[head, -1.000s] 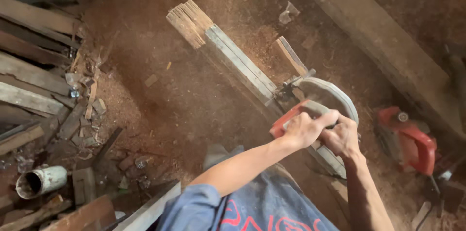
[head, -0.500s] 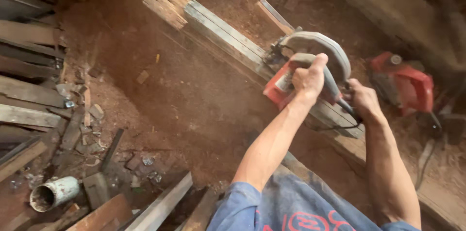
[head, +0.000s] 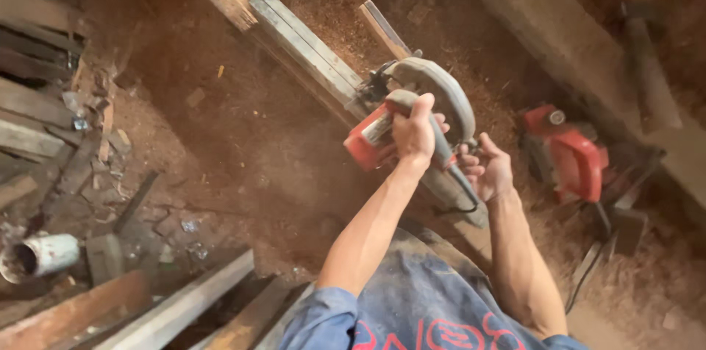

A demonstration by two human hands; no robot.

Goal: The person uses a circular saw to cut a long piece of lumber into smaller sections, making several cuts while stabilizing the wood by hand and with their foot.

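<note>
Head view. The left hand (head: 414, 131) is closed fully around the top handle of a red circular saw (head: 401, 126); the fingers wrap the grip with no gap visible. The right hand (head: 489, 171) sits at 4 o'clock from the left hand, just beside it, with the fingers curled around the saw's rear handle; the palm side is hidden, so how tightly it closes cannot be told. The saw lies slightly right of frame centre. Its grey blade guard (head: 441, 93) arches at 1 o'clock from the left hand.

The saw rests on a bundle of long wooden planks (head: 294, 34) that runs from 11 o'clock in the frame down toward the centre. The plank ends at 11 o'clock are rough and fibrous.

A second red power tool (head: 570, 151) lies on the ground at 3 o'clock from the saw, apart from both hands. A heavy timber beam (head: 559, 26) crosses the frame at 1 o'clock. Stacked grey boards (head: 33, 137) occupy 9 o'clock. A white pipe section (head: 40, 256) lies at 8 o'clock among scrap wood. Reddish sawdust (head: 235, 144) covers the ground.
</note>
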